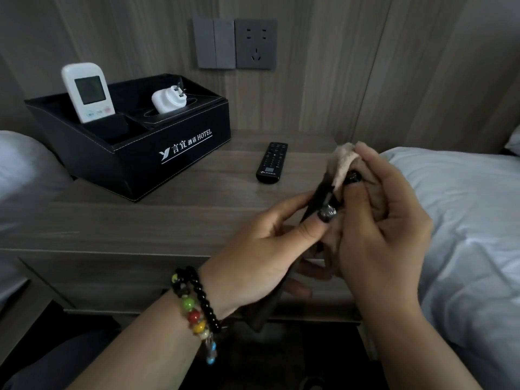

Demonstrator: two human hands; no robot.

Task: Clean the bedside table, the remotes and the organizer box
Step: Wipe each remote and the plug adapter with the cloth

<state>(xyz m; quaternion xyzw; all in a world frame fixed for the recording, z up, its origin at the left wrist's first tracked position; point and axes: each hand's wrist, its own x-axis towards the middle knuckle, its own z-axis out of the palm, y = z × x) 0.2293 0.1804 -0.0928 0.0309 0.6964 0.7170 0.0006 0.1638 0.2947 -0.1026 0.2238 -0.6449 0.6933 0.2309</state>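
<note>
Left hand [253, 257] is gripping a black remote [315, 202] by its lower end, tilting it up off the tabletop [157, 220] so all sides are reachable. Right hand [380, 218] is wrapping a beige cloth [344, 161] around the remote's upper end, probably wiping it. A second black remote [271, 162] is lying flat near the tabletop's back right, apart from the work, likely waiting or done. The box [135, 144] is sitting at the back left corner, holding a white remote [87, 92] upright and a white plug [168, 99].
</note>
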